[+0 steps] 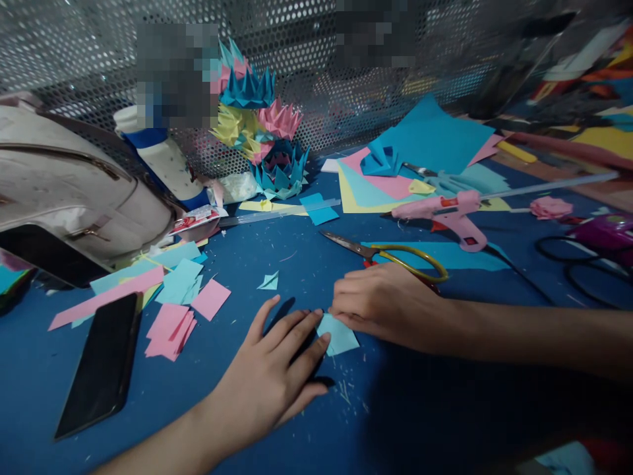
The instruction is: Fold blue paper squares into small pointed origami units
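Note:
A small light blue paper square (341,338) lies on the blue table between my hands. My left hand (281,366) rests with fingers spread, its fingertips on the paper's left edge. My right hand (383,300) is closed, with its curled fingers pressed at the paper's upper edge; the exact pinch is hidden. A small folded light blue piece (270,282) sits just beyond my left thumb. Past my right knuckles lie yellow-handled scissors (410,254).
A pink glue gun (445,214) with its cord lies at the right. Pink paper squares (171,330) and a black phone (101,363) are on the left. Behind stand folded paper flowers (279,168), a bottle (161,161) and a pale backpack (74,178).

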Demonstrator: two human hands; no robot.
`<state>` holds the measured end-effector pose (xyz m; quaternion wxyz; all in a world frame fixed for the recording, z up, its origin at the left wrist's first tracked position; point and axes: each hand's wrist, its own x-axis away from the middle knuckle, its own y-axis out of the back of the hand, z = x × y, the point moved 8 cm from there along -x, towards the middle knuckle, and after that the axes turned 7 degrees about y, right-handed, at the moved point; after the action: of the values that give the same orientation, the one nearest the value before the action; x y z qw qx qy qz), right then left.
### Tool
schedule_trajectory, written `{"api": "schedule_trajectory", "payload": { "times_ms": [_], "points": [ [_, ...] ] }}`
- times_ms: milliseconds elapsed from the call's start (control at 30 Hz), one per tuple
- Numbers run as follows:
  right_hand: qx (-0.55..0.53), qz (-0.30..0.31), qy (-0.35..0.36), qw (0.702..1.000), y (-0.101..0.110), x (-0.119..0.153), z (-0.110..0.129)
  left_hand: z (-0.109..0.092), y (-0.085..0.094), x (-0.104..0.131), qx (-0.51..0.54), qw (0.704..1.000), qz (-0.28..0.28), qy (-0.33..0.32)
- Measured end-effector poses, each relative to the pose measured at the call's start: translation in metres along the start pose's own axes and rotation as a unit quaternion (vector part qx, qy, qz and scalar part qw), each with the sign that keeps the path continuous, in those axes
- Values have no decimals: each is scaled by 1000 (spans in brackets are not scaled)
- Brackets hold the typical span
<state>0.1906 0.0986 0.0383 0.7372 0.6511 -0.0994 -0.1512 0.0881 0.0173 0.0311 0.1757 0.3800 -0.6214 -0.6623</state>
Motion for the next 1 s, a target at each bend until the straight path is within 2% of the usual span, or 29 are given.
{"api": "schedule_trajectory", "payload": {
  "times_ms": [167,267,400,667,767,1000],
  "points": [
    [80,58,41,994,-3,-2,11,-3,2,-1,-15,1000,-13,-3],
    [117,70,82,987,-6,-3,18,-4,3,-1,-20,1000,-11,-6],
    [126,60,111,984,-8,-2,19,-5,3,-2,-23,1000,-13,-5],
    [82,61,106,989,-9,-1,13,-4,3,-1,-26,1000,-9,-4],
    [106,63,124,985,-10,-2,17,-3,3,-1,-20,1000,-7,2],
    [165,22,175,970,-6,-1,28,-1,2,-1,-9,1000,-5,3]
  ]
}}
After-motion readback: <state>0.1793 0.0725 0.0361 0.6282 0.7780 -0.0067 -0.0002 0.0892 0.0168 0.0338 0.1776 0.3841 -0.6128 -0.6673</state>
